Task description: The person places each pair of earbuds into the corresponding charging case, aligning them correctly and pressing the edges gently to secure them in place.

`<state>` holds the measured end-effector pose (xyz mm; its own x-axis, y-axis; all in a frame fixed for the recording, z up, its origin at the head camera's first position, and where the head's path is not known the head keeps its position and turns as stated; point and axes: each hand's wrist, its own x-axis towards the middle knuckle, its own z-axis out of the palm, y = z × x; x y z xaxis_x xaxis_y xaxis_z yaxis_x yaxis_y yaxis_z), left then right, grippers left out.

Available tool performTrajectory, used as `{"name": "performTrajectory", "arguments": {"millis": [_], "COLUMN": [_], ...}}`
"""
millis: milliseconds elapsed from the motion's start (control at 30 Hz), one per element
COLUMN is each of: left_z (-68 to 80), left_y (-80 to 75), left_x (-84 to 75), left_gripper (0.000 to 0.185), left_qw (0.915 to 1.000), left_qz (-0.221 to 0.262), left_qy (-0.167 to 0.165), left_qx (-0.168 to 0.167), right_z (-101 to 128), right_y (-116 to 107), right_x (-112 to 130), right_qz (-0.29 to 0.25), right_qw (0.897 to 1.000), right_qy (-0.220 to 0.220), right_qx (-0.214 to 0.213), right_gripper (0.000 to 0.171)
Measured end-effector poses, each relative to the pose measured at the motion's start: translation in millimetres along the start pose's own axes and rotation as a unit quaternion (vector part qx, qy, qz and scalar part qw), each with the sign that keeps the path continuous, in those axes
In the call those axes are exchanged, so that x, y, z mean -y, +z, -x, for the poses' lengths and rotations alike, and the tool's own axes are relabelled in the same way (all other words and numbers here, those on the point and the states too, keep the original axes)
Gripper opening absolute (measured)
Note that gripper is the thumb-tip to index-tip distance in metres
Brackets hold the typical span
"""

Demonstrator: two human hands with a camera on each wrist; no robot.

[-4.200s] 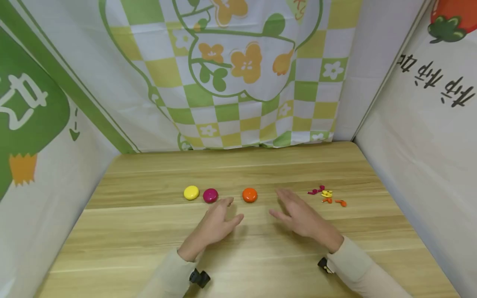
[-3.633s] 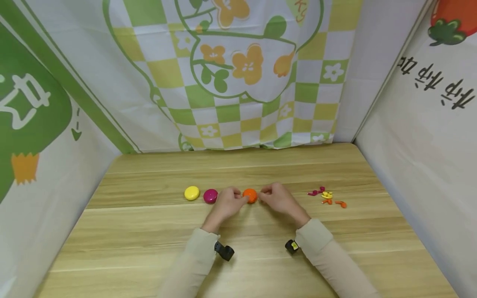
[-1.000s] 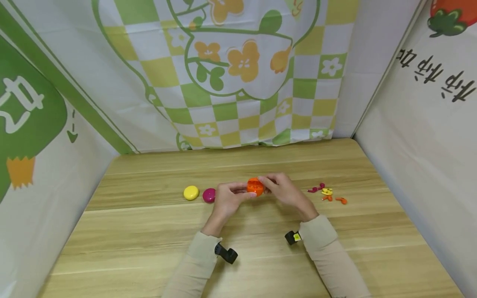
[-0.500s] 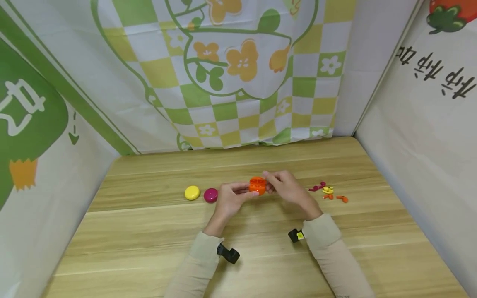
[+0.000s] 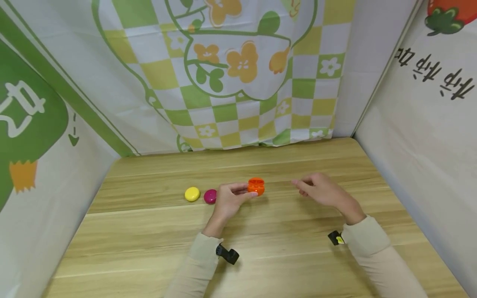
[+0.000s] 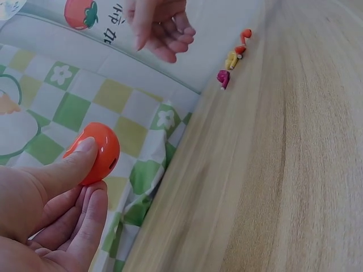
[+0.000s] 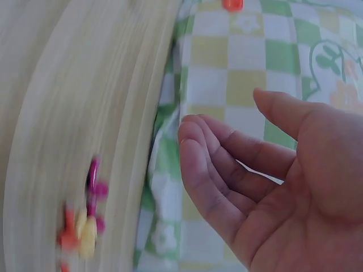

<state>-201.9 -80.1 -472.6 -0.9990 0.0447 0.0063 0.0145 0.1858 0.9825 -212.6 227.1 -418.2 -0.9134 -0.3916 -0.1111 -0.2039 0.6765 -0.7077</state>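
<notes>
We pinch the orange case (image 5: 256, 191) in our left hand (image 5: 229, 200), thumb on its near side, above the table (image 5: 149, 236); that edge hold probably keeps the raised lid (image 5: 256, 181) unblocked and the inside facing us. Our right hand (image 5: 322, 190), at three o'clock from the case, grasps nothing, fingers gently bent, a shape that suits small things. In the left wrist view the buds (image 6: 231, 60) lie at two o'clock from the case, roughly grouped by colour, perhaps for easy matching. The magenta case (image 5: 210, 197) and yellow case (image 5: 192, 194) rest at nine o'clock, closed, seemingly parked clear of our hands.
</notes>
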Motion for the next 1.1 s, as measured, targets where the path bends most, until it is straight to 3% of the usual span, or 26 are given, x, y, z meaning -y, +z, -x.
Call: {"name": "performTrajectory", "arguments": {"millis": [233, 467, 667, 1100], "left_z": [1.0, 1.4, 1.5, 1.4], "left_y": [-0.5, -1.1, -1.7, -2.1], "left_x": [-0.8, -1.4, -0.4, -2.4], "left_gripper": [0.036, 0.035, 0.034, 0.035], "left_qw": [1.0000, 1.0000, 1.0000, 0.9999], "left_qz": [0.003, 0.008, 0.004, 0.007], "left_qy": [0.000, 0.005, 0.002, -0.006], "left_qx": [0.003, 0.002, 0.000, -0.003], "right_z": [29.3, 45.9, 55.1, 63.5], "right_y": [-37.4, -54.7, -59.1, -47.7], "right_x": [-26.9, -55.1, -74.6, -101.4], "right_qz": [0.050, 0.093, 0.118, 0.124], "right_qw": [0.998, 0.995, 0.992, 0.990], "right_qy": [0.024, 0.013, 0.008, 0.043], "right_qx": [-0.014, -0.042, -0.050, -0.048], "right_gripper": [0.039, 0.029, 0.028, 0.026]}}
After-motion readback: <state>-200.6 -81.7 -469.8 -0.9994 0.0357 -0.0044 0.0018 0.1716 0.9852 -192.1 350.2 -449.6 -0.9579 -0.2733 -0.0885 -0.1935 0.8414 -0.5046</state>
